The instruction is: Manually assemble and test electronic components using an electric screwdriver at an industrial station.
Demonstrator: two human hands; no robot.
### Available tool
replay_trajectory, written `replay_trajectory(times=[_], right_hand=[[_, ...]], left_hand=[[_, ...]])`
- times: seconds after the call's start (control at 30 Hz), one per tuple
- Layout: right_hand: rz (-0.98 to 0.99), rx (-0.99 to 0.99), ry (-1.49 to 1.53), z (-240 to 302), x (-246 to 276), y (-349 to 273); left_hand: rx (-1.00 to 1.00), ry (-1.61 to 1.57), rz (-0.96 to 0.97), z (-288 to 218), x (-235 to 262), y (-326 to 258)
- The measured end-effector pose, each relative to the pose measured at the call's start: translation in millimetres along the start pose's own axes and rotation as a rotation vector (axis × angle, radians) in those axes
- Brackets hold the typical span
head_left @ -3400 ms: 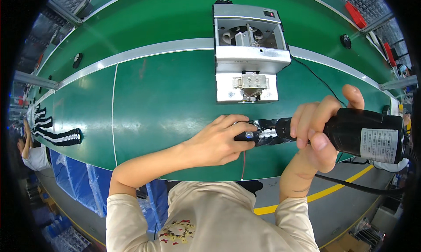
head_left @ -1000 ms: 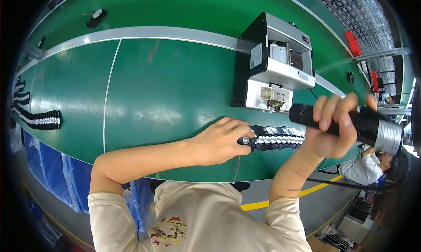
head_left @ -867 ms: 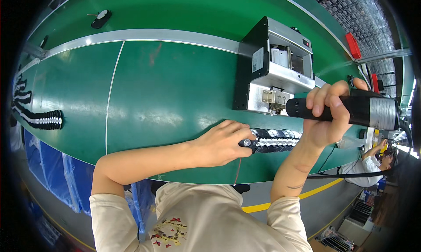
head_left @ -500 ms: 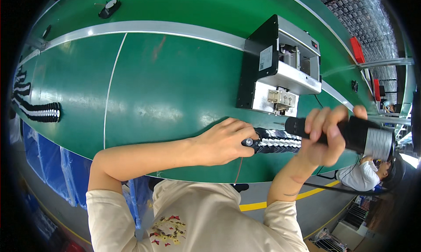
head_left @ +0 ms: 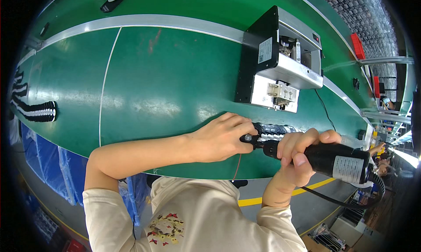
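**Driver [head_left: 337, 162] levelled at a small black part [head_left: 248, 138] on the green bench [head_left: 175, 76]**

A metal machine [head_left: 283, 63] stands beyond the hands, right of centre, its cable [head_left: 325, 108] trailing to the right. A black-and-silver row [head_left: 274, 129] lies right of the part, partly covered by the driver and the right hand [head_left: 300, 153]. A second row [head_left: 41, 112] lies well apart at the left end. On the far shelf is an oval black piece [head_left: 112, 2]; a red bin [head_left: 358, 46] is at far right.

The left hand [head_left: 226, 138] rests palm down, fingers together and clamped on the part near the bench's near edge. The right hand wraps round the driver, which points left, tilted slightly; whether its tip touches the part I cannot tell.
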State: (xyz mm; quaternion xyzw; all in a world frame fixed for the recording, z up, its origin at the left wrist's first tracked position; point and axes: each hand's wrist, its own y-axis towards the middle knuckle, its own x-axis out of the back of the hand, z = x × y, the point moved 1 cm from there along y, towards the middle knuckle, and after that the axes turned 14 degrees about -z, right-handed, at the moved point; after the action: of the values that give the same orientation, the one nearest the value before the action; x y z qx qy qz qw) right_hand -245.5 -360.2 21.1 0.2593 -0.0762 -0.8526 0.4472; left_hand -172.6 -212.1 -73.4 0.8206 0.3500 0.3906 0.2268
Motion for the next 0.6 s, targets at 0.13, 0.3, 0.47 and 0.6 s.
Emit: replay_trajectory(times=[0.13, 0.3, 0.47, 0.6], right_hand=[[0.107, 0.099, -0.068, -1.0, 1.0, -5.9], [0.239, 0.076, -0.114, 4.1, 5.2, -10.3], [0.254, 0.034, -0.098, 3.8, 7.2, -11.2], [0.219, -0.013, -0.090, 5.8, 5.0, -13.4]], left_hand=[[-0.004, 0.001, 0.002, 0.5, -0.6, -0.2], [0.026, -0.029, 0.004, -1.9, 1.3, 0.4], [0.046, -0.029, 0.059, -5.3, 6.6, 3.1], [0.114, -0.076, 0.058, -7.1, 8.0, 5.4]])
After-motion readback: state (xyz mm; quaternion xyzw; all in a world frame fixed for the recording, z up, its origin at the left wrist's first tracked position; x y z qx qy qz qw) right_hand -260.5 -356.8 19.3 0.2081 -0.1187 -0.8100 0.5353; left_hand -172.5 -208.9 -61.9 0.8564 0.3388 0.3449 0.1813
